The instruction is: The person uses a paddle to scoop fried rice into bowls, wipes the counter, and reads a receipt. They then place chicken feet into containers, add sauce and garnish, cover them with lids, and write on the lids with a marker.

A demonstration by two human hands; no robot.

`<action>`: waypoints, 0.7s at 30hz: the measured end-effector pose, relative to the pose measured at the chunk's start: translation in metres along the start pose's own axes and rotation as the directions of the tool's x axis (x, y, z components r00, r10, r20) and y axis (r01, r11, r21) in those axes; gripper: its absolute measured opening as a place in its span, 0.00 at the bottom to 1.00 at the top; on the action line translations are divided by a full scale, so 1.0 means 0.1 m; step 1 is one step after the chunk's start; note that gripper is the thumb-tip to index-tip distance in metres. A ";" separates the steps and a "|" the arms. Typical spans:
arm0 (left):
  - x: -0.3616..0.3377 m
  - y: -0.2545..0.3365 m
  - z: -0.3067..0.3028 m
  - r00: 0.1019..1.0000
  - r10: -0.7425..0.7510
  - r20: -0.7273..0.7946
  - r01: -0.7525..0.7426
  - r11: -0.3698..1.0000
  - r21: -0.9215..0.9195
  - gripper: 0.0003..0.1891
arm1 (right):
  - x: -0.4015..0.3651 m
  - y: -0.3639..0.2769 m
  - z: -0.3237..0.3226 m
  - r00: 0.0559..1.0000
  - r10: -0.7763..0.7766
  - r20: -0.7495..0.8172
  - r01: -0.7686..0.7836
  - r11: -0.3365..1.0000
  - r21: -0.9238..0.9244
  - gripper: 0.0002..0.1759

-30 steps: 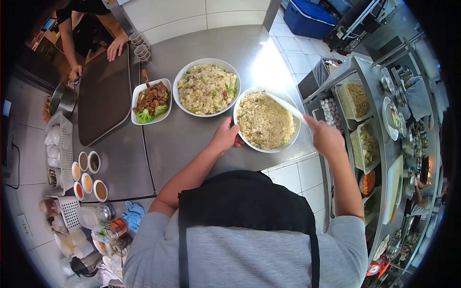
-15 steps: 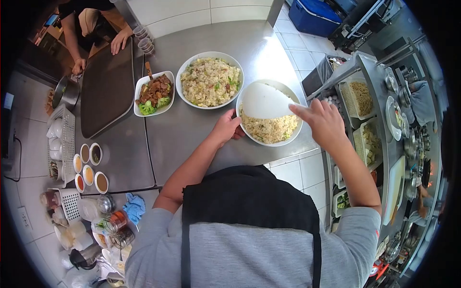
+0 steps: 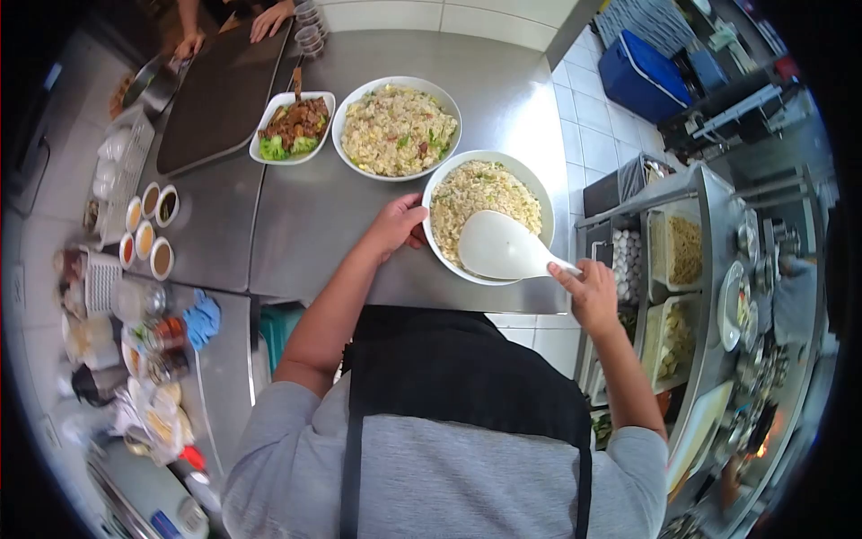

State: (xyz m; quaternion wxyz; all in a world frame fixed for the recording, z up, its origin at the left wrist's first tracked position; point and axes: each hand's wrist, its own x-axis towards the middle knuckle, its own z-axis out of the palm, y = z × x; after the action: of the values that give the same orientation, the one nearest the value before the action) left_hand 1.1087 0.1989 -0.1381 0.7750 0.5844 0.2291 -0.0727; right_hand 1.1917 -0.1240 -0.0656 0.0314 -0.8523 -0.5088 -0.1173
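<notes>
My right hand point(image 3: 590, 295) is closed round the handle of a white rice paddle point(image 3: 505, 246). The paddle's broad blade lies over the near side of the fried rice point(image 3: 485, 190) in a white bowl point(image 3: 546, 199). My left hand point(image 3: 400, 225) grips that bowl's left rim, thumb at the edge and fingers partly hidden below it. Just beyond, to the left, stands a second white bowl of fried rice point(image 3: 400, 130). Beside it is a smaller white dish point(image 3: 262, 154) with brown meat and broccoli.
A dark tray point(image 3: 215, 103) lies at the far left, with another person's hands point(image 3: 271, 20) at its edge. Small sauce cups point(image 3: 162, 258) cluster on the left. Shelving with food bins point(image 3: 675, 250) flanks the right, and a flame point(image 3: 765, 440) shows beyond it.
My right hand has brought the paddle from the far side of the near bowl toward its near side. My left hand stays on the rim. The camera view has shifted.
</notes>
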 end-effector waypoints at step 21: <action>-1.72 -0.28 0.52 0.932 0.326 -0.161 -0.296 0.937 0.183 0.23 | 0.82 -1.13 0.15 0.996 -0.093 -0.006 -0.028 -0.361 0.932 0.27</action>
State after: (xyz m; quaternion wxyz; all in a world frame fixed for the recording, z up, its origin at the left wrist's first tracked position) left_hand 0.9601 0.1152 -0.0757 0.7035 0.6763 0.1993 0.0892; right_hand 1.1322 0.0033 -0.0685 0.6982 -0.4447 -0.4094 0.3836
